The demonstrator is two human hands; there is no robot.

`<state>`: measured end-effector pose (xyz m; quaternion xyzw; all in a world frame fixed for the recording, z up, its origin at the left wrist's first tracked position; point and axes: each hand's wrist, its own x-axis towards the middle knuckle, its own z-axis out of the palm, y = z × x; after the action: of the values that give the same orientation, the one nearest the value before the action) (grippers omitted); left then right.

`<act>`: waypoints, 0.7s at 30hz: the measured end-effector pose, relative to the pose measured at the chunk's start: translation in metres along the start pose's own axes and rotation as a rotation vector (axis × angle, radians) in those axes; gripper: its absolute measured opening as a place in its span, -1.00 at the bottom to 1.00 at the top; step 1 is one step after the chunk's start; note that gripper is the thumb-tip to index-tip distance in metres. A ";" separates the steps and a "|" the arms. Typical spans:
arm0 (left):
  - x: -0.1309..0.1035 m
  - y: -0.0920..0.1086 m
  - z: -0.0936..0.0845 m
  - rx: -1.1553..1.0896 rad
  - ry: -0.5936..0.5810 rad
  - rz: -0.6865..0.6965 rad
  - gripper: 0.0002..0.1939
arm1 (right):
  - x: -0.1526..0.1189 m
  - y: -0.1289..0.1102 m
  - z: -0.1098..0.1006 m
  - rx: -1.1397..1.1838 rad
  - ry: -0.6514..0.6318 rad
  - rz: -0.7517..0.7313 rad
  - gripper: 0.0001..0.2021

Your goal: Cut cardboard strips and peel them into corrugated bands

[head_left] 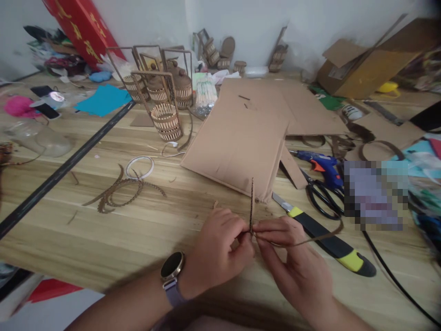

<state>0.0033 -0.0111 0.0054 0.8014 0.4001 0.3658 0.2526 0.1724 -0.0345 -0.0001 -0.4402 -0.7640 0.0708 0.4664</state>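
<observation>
Both hands meet over the wooden table near its front edge. My left hand (223, 246), with a watch on the wrist, pinches a thin brown cardboard strip (252, 204) whose one part stands upright. Fingertips of my right hand (296, 262) close on the same strip just to the right. A long curved length of it trails over the right hand and bends up at its far end. Behind the hands lies a cardboard sheet (234, 138). Loose curled strips (126, 193) and a white ring (139, 168) rest to the left.
A yellow-and-black cutter (330, 241), black scissors (324, 197) and a blue glue gun (322, 165) lie on the right. Small lantern-like baskets (165, 122) stand at the back left. A black cable (396, 276) crosses the right front. A cardboard box (372, 69) sits behind.
</observation>
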 end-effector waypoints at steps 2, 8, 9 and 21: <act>0.000 0.000 0.000 -0.011 0.012 0.020 -0.84 | -0.001 0.001 -0.001 0.010 -0.002 0.028 -0.89; 0.002 -0.001 0.000 -0.094 0.009 0.078 -0.84 | -0.007 0.004 -0.002 0.129 -0.006 0.162 -0.91; 0.002 -0.002 -0.001 -0.109 0.003 0.075 -0.85 | -0.008 0.004 -0.002 0.163 -0.007 0.192 -0.90; -0.001 0.000 0.000 0.001 -0.046 0.036 -0.84 | 0.002 0.003 -0.006 0.008 0.006 -0.040 -0.84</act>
<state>0.0027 -0.0115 0.0053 0.8170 0.3796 0.3515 0.2547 0.1782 -0.0329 0.0032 -0.4232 -0.7711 0.0631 0.4715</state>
